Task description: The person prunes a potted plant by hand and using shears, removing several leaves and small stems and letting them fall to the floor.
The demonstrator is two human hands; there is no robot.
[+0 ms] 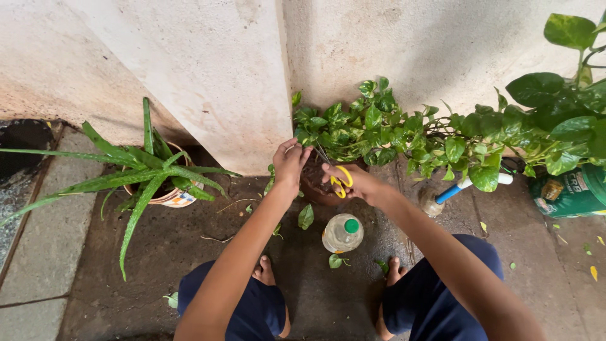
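Right hand [353, 183] clenched on yellow-handled scissors [338, 177], blades angled up-left toward stem pinched by left hand [290, 161] (nearer plant [372, 129]).

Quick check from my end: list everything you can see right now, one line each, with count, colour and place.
scissors: one, yellow handles, in the right hand over the brown pot
leafy vine plant: one, green, trailing along the wall from the brown pot
brown pot: one, brown, at the wall corner, partly hidden by the hands
aloe plant: one, green, in a patterned pot at left
plastic bottle: one, clear with green cap, on the floor between the feet
spray bottle: one, blue and white, lying right of the pot
bag: one, green, far right
cut leaves: several, green, scattered on the floor
left hand: one, at the plant's stems
right hand: one, fingers through the scissors
feet: two, bare, on the floor
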